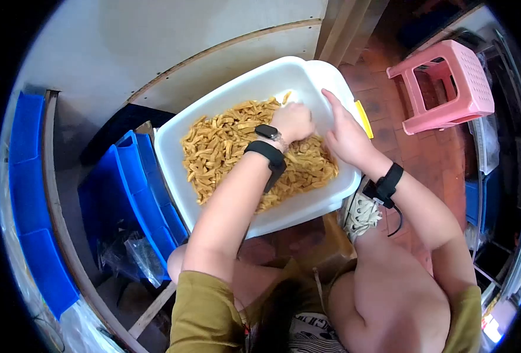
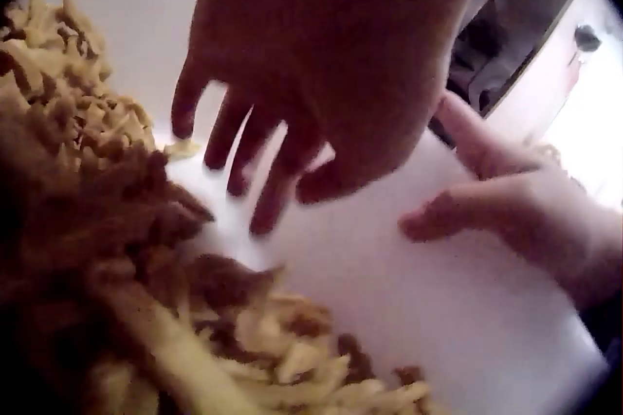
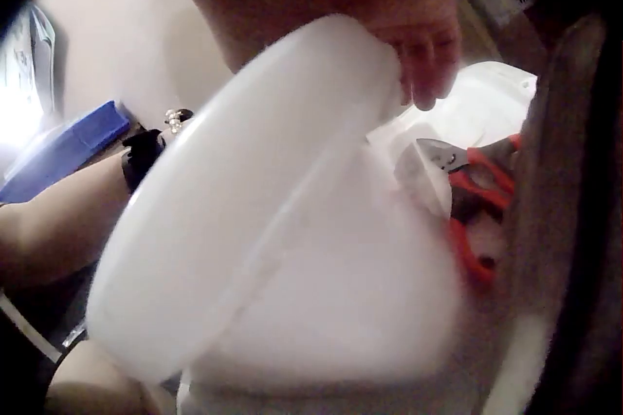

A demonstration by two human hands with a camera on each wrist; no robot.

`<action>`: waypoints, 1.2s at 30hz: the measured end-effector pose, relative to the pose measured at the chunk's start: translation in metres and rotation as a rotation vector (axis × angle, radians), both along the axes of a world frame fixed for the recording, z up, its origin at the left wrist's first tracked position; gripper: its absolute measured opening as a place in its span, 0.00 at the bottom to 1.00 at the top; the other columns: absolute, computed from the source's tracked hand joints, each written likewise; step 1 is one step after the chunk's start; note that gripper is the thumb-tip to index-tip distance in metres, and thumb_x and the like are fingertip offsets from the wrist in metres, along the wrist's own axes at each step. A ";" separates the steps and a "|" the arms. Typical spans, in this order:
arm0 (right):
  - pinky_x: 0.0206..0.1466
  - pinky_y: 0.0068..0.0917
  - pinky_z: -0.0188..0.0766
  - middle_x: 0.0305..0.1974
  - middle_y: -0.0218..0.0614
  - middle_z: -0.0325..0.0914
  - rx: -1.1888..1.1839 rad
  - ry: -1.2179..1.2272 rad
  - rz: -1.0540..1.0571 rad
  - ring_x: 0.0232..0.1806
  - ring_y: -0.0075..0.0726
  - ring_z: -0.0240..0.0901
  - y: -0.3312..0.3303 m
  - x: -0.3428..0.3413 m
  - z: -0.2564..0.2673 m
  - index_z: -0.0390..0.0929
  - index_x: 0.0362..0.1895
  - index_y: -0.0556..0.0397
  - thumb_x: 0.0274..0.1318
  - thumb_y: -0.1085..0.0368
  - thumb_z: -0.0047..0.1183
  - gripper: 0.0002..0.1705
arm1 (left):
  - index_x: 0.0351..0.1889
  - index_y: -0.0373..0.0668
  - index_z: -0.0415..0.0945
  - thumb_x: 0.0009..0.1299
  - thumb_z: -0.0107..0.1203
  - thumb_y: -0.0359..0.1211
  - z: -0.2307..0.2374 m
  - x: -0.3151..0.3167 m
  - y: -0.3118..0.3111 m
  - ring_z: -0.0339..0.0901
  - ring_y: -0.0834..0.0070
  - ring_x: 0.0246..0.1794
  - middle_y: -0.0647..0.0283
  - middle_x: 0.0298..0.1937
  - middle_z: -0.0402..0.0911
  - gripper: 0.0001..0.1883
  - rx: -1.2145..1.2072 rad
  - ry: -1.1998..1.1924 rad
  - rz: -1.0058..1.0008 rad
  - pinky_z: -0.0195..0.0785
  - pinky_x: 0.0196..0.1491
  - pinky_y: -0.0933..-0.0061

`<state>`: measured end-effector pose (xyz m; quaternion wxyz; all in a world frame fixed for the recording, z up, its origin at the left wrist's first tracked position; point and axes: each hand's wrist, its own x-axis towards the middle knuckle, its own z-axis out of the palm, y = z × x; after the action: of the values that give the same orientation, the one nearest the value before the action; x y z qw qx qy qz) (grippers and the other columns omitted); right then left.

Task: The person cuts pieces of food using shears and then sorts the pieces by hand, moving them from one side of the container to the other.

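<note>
White plastic is forming the tub (image 1: 299,77), its long side running crosswise before the person, with rough, knobbly golden-brown strips (image 1: 219,141) heaping up mainly in its left and near parts. Directly beside them, the left hand (image 1: 296,122) is hovering inside the tub, fingers spread and empty, while the right hand (image 1: 349,137) is gripping the tub's smooth right rim, farther from the strips.

Wht tub (image 1: 260,226) w/ yel clip (image 1: 363,119), golden-brn strips (image 1: 213,150). Pink stool (image 1: 479,88), blue bins (image 1: 32,206), reddish-brn tiled floor (image 1: 384,132), blk watch (image 1: 266,131), olive-yel sleeves (image 1: 204,312). Scissors' handles (image 3: 490,181) orange-red, lap cloth (image 1: 316,338) blk & wht w/ stripes
</note>
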<state>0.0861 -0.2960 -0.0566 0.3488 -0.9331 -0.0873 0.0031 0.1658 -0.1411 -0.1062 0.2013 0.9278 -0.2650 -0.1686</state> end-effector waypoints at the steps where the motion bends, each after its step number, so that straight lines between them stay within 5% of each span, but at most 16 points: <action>1: 0.57 0.46 0.65 0.48 0.58 0.69 0.006 0.011 0.001 0.51 0.61 0.68 0.000 0.000 0.000 0.48 0.69 0.52 0.45 0.77 0.43 0.43 | 0.26 0.41 0.82 0.57 0.53 0.43 0.000 -0.001 0.000 0.77 0.58 0.31 0.52 0.29 0.79 0.15 -0.004 0.001 -0.002 0.72 0.39 0.58; 4: 0.56 0.46 0.65 0.48 0.59 0.70 0.007 -0.023 0.003 0.51 0.62 0.68 0.001 0.001 -0.001 0.48 0.69 0.52 0.45 0.77 0.43 0.42 | 0.64 0.43 0.66 0.62 0.51 0.50 -0.004 -0.009 0.000 0.52 0.54 0.71 0.49 0.71 0.56 0.34 0.277 -0.056 0.127 0.49 0.64 0.36; 5: 0.56 0.46 0.65 0.48 0.59 0.70 0.002 -0.016 -0.001 0.51 0.62 0.68 0.000 0.000 -0.001 0.48 0.69 0.52 0.45 0.77 0.43 0.42 | 0.70 0.42 0.54 0.62 0.50 0.52 -0.015 -0.017 -0.004 0.47 0.49 0.73 0.47 0.72 0.51 0.41 0.321 -0.066 0.125 0.37 0.67 0.34; 8: 0.55 0.46 0.66 0.47 0.59 0.71 0.011 -0.003 -0.009 0.51 0.61 0.68 -0.001 0.001 -0.002 0.49 0.69 0.52 0.45 0.76 0.43 0.42 | 0.71 0.41 0.50 0.63 0.50 0.54 -0.014 -0.051 -0.012 0.46 0.49 0.73 0.44 0.70 0.53 0.43 0.328 0.048 -0.043 0.34 0.68 0.33; 12: 0.54 0.47 0.66 0.47 0.59 0.71 0.007 -0.010 -0.011 0.51 0.61 0.68 0.000 0.001 -0.002 0.50 0.68 0.51 0.45 0.76 0.43 0.41 | 0.67 0.47 0.58 0.56 0.57 0.55 0.032 -0.077 0.002 0.53 0.48 0.68 0.48 0.65 0.61 0.43 0.230 0.307 -0.348 0.42 0.65 0.37; 13: 0.54 0.47 0.66 0.47 0.59 0.71 -0.006 0.009 -0.019 0.51 0.61 0.68 0.000 0.000 -0.001 0.50 0.68 0.51 0.45 0.76 0.43 0.41 | 0.62 0.51 0.66 0.53 0.59 0.53 0.032 -0.080 0.004 0.60 0.50 0.63 0.51 0.61 0.64 0.38 0.175 0.254 -0.330 0.51 0.61 0.39; 19: 0.53 0.48 0.66 0.48 0.59 0.72 0.004 0.046 -0.029 0.50 0.63 0.69 -0.001 0.000 -0.001 0.50 0.69 0.48 0.44 0.76 0.43 0.42 | 0.53 0.56 0.76 0.48 0.60 0.49 0.023 -0.079 -0.016 0.68 0.50 0.57 0.58 0.61 0.67 0.31 0.260 0.278 -0.292 0.60 0.51 0.35; 24: 0.53 0.49 0.66 0.47 0.61 0.72 0.006 0.038 -0.034 0.49 0.64 0.69 0.000 -0.001 -0.003 0.49 0.69 0.46 0.45 0.74 0.43 0.42 | 0.51 0.55 0.78 0.47 0.59 0.47 0.023 -0.086 -0.021 0.69 0.52 0.55 0.59 0.57 0.72 0.29 0.374 0.150 -0.299 0.62 0.50 0.40; 27: 0.53 0.49 0.66 0.46 0.62 0.72 0.002 0.029 -0.031 0.49 0.64 0.70 -0.002 0.000 -0.003 0.49 0.69 0.45 0.46 0.73 0.43 0.42 | 0.39 0.44 0.82 0.50 0.57 0.45 0.018 -0.087 -0.018 0.72 0.56 0.51 0.60 0.39 0.82 0.21 0.377 0.061 -0.327 0.61 0.50 0.40; 36: 0.53 0.49 0.67 0.46 0.61 0.72 0.002 0.052 -0.050 0.48 0.64 0.70 -0.003 -0.001 0.001 0.49 0.70 0.43 0.46 0.73 0.43 0.42 | 0.28 0.47 0.85 0.53 0.55 0.49 0.038 -0.097 0.019 0.76 0.65 0.42 0.61 0.28 0.82 0.17 0.485 0.073 -0.451 0.55 0.51 0.50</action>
<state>0.0847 -0.2986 -0.0559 0.3518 -0.9343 -0.0547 0.0187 0.0689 -0.1223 -0.0678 -0.0583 0.8600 -0.4087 -0.3000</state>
